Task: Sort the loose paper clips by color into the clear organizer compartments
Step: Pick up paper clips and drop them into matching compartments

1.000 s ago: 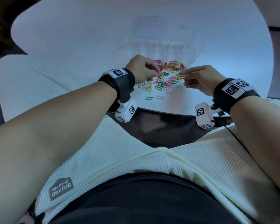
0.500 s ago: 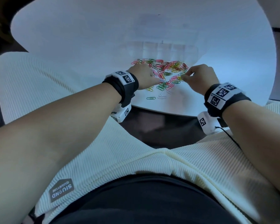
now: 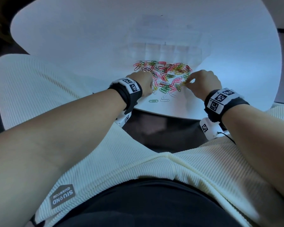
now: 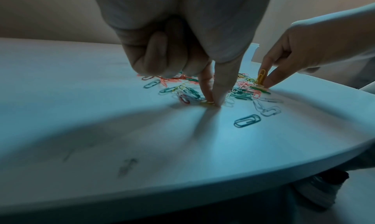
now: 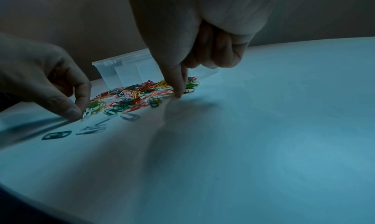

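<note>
2 hands work a heap of paper clips (image 3: 164, 76) on a white counter (image 3: 72, 38). The heap mixes pink, green, yellow, orange and white clips and lies just in front of the clear organizer (image 3: 164, 45), whose compartments look empty as far as the washed-out head view shows.

The left hand (image 3: 142, 82) is at the heap's near left edge. In the left wrist view its thumb and forefinger come together on the counter over a small clip (image 4: 209, 102), yellowish there, paler in the right wrist view; the other fingers are curled into the palm. Whether the clip is truly gripped I cannot tell.

The right hand (image 3: 202, 83) is at the heap's right edge, pinching a yellow clip (image 4: 261, 76) between thumb and forefinger, the clip standing nearly upright with its lower end at the heap.

Compared with 1 second ago, both hands have dropped from just above the heap down onto it, and the right hand has gone from a pointing finger to a pinch. That suggests the picking step has begun, with 1 clip secured and perhaps a second. No clip appears to be in a compartment yet, so sorting looks barely started.

A green clip (image 3: 153, 101) and a few white clips (image 3: 165, 99) lie apart, nearer the counter's edge.
</note>
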`<state>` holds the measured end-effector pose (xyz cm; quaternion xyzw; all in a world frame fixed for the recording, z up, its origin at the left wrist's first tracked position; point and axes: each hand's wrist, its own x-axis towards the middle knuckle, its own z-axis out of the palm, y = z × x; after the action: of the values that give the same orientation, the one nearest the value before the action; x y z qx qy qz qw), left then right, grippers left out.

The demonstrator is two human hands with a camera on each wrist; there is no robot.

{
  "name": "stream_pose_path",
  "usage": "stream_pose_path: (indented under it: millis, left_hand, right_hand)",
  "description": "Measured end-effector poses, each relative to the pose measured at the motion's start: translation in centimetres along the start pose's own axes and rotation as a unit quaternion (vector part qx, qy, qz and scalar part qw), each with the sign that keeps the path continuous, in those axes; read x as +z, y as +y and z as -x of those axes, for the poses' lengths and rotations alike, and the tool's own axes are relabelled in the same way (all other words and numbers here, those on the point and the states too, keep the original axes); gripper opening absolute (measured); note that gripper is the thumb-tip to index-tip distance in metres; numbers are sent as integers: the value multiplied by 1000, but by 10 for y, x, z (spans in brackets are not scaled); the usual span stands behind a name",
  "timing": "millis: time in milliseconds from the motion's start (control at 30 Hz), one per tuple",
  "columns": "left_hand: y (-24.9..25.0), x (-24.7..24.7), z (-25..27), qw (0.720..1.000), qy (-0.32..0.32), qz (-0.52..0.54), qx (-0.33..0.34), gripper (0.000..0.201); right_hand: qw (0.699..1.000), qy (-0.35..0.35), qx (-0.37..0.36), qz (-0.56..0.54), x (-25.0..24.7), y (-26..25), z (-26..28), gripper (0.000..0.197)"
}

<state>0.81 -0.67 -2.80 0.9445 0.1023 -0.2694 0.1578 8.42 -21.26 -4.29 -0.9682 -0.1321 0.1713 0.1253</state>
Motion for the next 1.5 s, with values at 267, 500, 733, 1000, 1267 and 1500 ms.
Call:
stream_pose_path:
  millis: [267,500,733,1000,1267,1500]
  left_hand:
    - [-3,-8,-1,996,5,82,26,11]
    - [8,-21,0,973,46,227,-16,40]
    - [16,-32,12,794,-71,600,-66,27]
    - [17,-42,21,666,-116,736,-34,24]
    - [31,-54,30,653,-127,746,21,21]
    - [38,-65,31,631,-110,766,47,22]
  right_hand:
    - [989,-2,65,-131,-8,11,-7,11]
    - [957,-18,106,-269,-17,18,-5,14]
    - [911,-57,151,-380,-20,18,-4,7]
    - [770,-124,193,-596,-32,4,-1,15]
    - [687,-128,183,-692,-51,-5,4,21]
    - [627,-135,179,-747,-62,-11,3,24]
